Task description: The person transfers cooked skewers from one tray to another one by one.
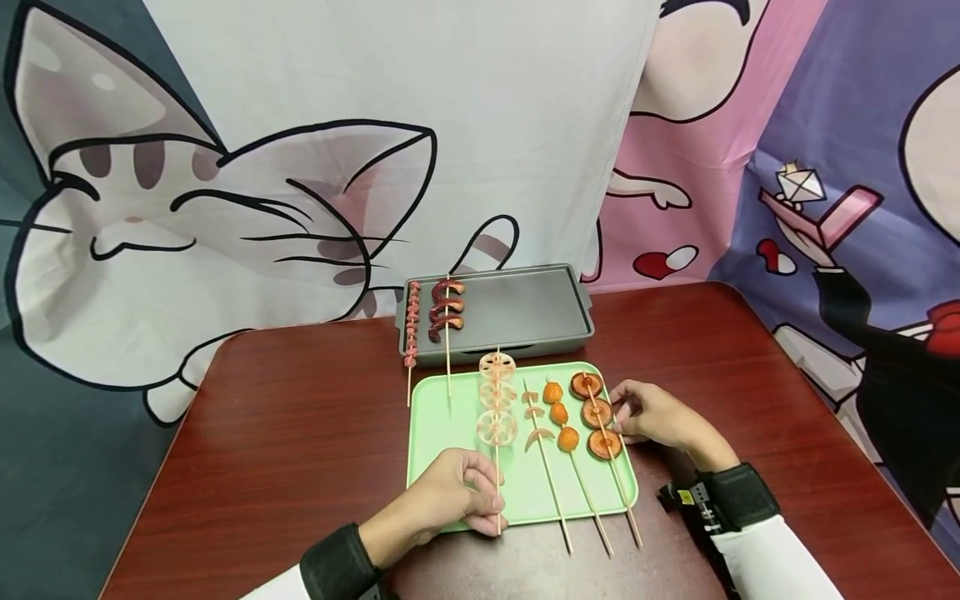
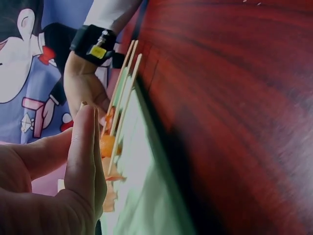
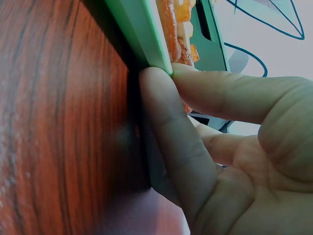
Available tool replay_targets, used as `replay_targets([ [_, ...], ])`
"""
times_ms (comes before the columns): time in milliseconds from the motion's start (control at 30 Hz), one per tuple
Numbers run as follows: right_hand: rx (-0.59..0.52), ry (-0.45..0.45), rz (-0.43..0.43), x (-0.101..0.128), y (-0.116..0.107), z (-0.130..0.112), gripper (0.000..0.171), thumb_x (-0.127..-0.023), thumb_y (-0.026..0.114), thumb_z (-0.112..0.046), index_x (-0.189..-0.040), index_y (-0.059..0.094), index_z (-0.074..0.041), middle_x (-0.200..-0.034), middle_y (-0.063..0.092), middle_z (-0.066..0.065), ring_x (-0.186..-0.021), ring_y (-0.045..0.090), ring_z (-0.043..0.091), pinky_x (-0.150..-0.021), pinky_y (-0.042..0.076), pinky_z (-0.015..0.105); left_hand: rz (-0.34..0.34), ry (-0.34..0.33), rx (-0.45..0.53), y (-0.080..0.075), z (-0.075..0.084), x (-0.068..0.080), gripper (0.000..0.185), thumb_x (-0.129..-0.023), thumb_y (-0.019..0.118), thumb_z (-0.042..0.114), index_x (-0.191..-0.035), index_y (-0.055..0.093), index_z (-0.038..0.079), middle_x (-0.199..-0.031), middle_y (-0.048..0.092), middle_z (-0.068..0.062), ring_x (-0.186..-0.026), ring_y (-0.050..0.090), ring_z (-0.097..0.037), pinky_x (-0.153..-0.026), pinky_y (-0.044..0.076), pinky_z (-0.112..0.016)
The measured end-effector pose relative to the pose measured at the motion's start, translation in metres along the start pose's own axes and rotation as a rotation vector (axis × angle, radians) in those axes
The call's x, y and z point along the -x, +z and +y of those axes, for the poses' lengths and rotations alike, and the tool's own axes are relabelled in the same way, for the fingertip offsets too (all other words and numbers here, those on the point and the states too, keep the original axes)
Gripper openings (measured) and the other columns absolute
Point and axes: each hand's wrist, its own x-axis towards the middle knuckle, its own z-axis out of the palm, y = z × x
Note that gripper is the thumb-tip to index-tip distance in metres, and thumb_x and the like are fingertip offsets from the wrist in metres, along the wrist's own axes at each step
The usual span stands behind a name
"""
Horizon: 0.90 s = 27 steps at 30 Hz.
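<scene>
My left hand (image 1: 461, 492) pinches the lower end of a wooden stick that carries three lotus root slices (image 1: 497, 427). This lotus root skewer lies over the left part of a light green tray (image 1: 431, 450). In the left wrist view, the stick's tip shows just above my left fingers (image 2: 83, 156). At the tray's right side, my right hand (image 1: 656, 417) grips the rim between thumb and finger, clear in the right wrist view. Beside that hand lies a skewer of round brown mushroom-like slices (image 1: 597, 413). An orange ball skewer (image 1: 558, 414) and a skewer of small pinkish curved pieces (image 1: 534, 412) lie on the tray too.
Behind the green tray stands a grey rectangular grill plate (image 1: 525, 308). On its left part lie a skewer of small red meat pieces (image 1: 412, 325) and a dark red tentacle skewer (image 1: 447, 308). Both rest on a reddish wooden table (image 1: 300, 417), with printed cloth behind.
</scene>
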Motion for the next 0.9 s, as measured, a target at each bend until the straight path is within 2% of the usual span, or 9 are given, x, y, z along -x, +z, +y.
replay_targets([
  [567,0.004,-0.013,0.0,-0.002,-0.001,0.001,0.035,-0.089,0.064,0.015,-0.12,0.049,0.016,-0.083,0.06,0.012,-0.074,0.064,0.019,-0.064,0.063,0.027,-0.006,-0.011,0.079,0.011,-0.027,0.003,0.022,-0.083,0.066,-0.022,-0.097,0.056,-0.009,-0.076,0.067,-0.012,-0.066,0.075,-0.022,-0.063,0.065,-0.031],
  [900,-0.01,-0.008,-0.001,0.0,-0.001,0.0,0.036,-0.089,0.064,0.014,-0.121,0.049,0.016,-0.084,0.06,0.012,-0.075,0.064,0.02,-0.064,0.063,0.027,0.016,-0.017,0.067,0.015,-0.031,-0.001,0.023,-0.084,0.068,-0.02,-0.101,0.056,-0.009,-0.077,0.066,-0.011,-0.066,0.075,-0.022,-0.062,0.065,-0.03],
])
